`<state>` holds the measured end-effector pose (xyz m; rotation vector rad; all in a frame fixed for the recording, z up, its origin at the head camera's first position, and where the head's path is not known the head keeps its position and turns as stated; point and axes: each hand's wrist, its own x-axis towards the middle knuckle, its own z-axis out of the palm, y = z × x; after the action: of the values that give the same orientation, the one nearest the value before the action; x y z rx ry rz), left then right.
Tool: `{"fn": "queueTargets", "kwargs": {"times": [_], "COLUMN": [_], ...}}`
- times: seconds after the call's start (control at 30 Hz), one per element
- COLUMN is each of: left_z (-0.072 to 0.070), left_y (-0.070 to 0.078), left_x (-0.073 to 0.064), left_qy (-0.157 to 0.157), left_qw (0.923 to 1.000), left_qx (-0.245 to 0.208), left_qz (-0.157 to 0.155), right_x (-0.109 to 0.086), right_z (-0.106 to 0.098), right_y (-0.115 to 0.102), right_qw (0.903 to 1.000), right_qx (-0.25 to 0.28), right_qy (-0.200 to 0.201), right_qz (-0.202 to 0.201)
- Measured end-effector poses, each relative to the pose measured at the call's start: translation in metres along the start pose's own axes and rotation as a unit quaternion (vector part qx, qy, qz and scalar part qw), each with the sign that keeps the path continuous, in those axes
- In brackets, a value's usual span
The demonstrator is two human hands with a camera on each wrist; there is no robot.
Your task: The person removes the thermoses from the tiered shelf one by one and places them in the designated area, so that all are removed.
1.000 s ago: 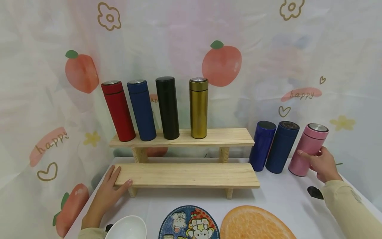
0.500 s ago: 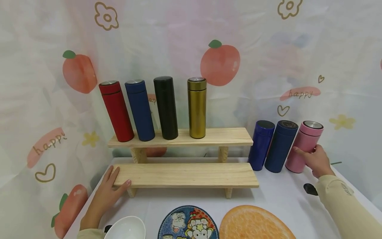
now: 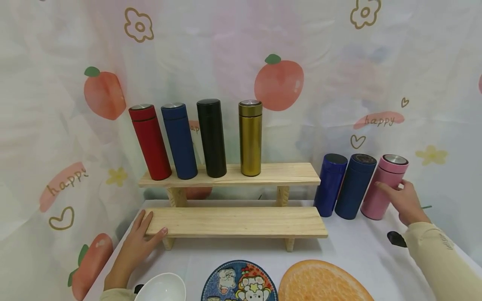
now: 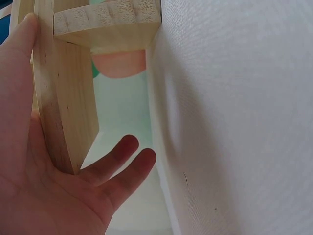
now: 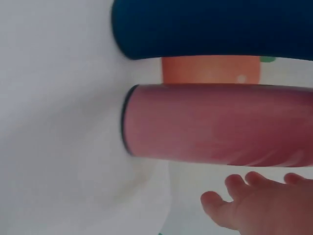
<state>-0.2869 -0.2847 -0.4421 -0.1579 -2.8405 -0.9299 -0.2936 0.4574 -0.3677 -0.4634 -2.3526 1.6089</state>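
A pink thermos bottle [image 3: 381, 196] stands upright on the white table at the right. Close beside it is my right hand [image 3: 407, 202], its thumb near the bottle's front. In the right wrist view, a gap separates the visible fingertips [image 5: 235, 186] from the pink surface. To the bottle's left stand a dark navy thermos [image 3: 355, 188] and a glossy blue thermos [image 3: 330, 186]. My left hand [image 3: 134, 246] rests against the left end of the lower wooden shelf [image 3: 237, 221], thumb at its front edge. In the left wrist view, two fingers stretch straight past the board's end.
The upper shelf [image 3: 286, 173] bears a red thermos [image 3: 151, 144], a blue thermos [image 3: 180, 144], a black thermos [image 3: 212, 140] and a gold thermos [image 3: 250, 142]. In front lie a white bowl [image 3: 162, 288], a round cartoon mat [image 3: 226, 271] and an orange-slice mat [image 3: 320, 280].
The pink thermos has shifted left, nearer the navy one, and stands straighter. My right hand has eased away from its side. My left hand has stayed at the shelf's end.
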Motion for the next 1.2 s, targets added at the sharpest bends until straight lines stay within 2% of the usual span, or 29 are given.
{"fn": "queueTargets", "kwargs": {"times": [0.23, 0.33, 0.43, 0.53, 0.63, 0.83, 1.2], "left_z": [0.0, 0.001, 0.001, 0.001, 0.001, 0.001, 0.001], "left_y": [0.002, 0.001, 0.0, 0.0, 0.0, 0.001, 0.0], "left_x": [0.001, 0.0, 0.0, 0.0, 0.0, 0.001, 0.0], "left_qy": [-0.008, -0.005, 0.001, 0.003, 0.0, -0.005, -0.004], "left_qw": [0.9999, 1.0, 1.0, 1.0, 1.0, 1.0, 0.9999], "left_qx": [0.001, 0.001, 0.001, 0.001, -0.002, -0.004, -0.009], "left_qz": [-0.009, -0.005, -0.002, 0.0, -0.001, -0.006, -0.008], "right_x": [-0.013, -0.017, -0.02, -0.023, -0.027, -0.035, -0.045], "right_z": [-0.003, 0.002, 0.009, 0.016, 0.023, 0.042, 0.085], "right_y": [-0.036, -0.053, -0.068, -0.08, -0.09, -0.111, -0.147], "right_qw": [0.994, 0.9874, 0.9787, 0.9732, 0.9717, 0.9696, 0.9593], "right_qx": [0.073, 0.064, 0.031, 0.011, -0.011, -0.032, 0.005], "right_qy": [0.074, 0.125, 0.17, 0.187, 0.173, 0.117, 0.006], "right_qz": [-0.033, -0.074, -0.111, -0.134, -0.161, -0.212, -0.282]}}
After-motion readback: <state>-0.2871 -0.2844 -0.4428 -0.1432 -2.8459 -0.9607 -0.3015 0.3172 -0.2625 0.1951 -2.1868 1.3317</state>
